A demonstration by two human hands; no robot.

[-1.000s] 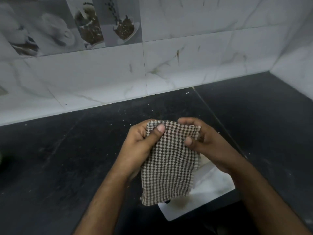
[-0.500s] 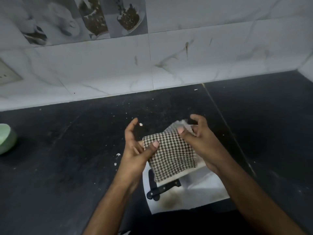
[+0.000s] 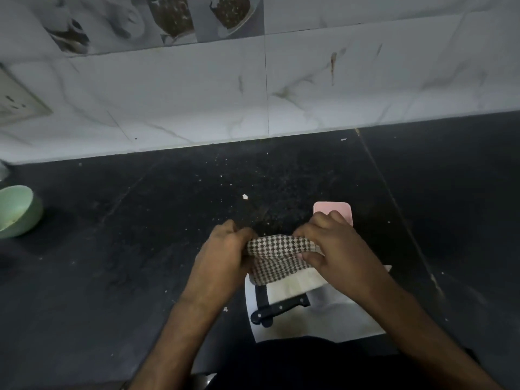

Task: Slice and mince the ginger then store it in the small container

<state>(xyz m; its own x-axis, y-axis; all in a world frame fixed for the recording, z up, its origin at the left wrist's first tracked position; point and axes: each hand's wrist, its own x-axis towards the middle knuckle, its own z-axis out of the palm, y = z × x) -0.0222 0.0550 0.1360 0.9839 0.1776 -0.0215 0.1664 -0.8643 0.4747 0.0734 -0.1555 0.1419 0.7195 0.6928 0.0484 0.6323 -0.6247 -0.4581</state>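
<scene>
Left hand (image 3: 222, 254) & right hand (image 3: 332, 249) both gripping woven checked cloth (image 3: 277, 258) — over flat white cutting board (image 3: 351, 319), black-handled knife (image 3: 277, 309), pink rounded container (image 3: 332, 209) behind.

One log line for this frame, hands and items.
left hand: grips cloth | right hand: grips cloth | knife: on white board | pink container: behind right hand

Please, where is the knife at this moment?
In the head view, the knife lies at the lower centre on the left part of the white cutting board, just below the checked cloth that both hands hold.
</scene>
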